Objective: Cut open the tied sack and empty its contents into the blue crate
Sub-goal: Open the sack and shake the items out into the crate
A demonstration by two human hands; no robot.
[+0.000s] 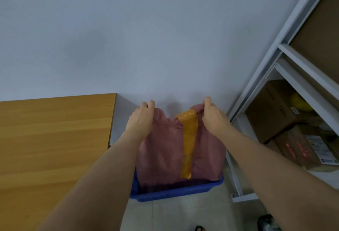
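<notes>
A pink woven sack (pixel 165 150) hangs upright over the blue crate (pixel 176 193), its lower end inside the crate. A strip of yellow-brown tape (pixel 189 139) runs down the sack's front. My left hand (pixel 141 118) grips the sack's upper left corner. My right hand (pixel 212 117) grips the upper right corner. Both arms are stretched forward. The crate's inside is hidden by the sack, so its contents cannot be seen.
A wooden table (pixel 55 139) fills the left. A white metal shelf rack (pixel 286 76) with cardboard boxes (pixel 271 109) stands at the right. A plain white wall (pixel 146 38) is behind. The crate sits on a pale tiled floor (pixel 183 216) between table and rack.
</notes>
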